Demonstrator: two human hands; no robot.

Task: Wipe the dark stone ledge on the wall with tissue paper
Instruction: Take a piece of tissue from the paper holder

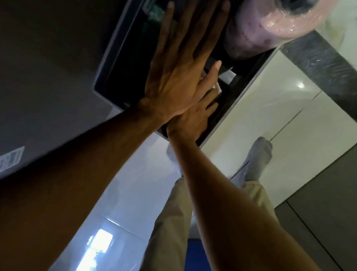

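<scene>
The dark stone ledge [336, 77] runs along the pale wall at the upper right. A pink tissue roll [274, 21] in clear wrap rests at its end, above a dark open box [124, 52]. My left hand [178, 71] lies flat with fingers spread over the box's opening and holds nothing. Just below it, my right hand [192, 118] reaches into the box, its fingertips largely hidden under my left thumb. A small white scrap, perhaps tissue paper [217, 88], shows at those fingertips. Whether the fingers grip it cannot be told.
A large dark panel with a white sticker [9, 160] fills the left side. Below are glossy white floor tiles [126, 195], a blue mat [197, 263], my beige trouser leg and a grey-socked foot [257, 156]. A grey cabinet [328, 200] stands at the right.
</scene>
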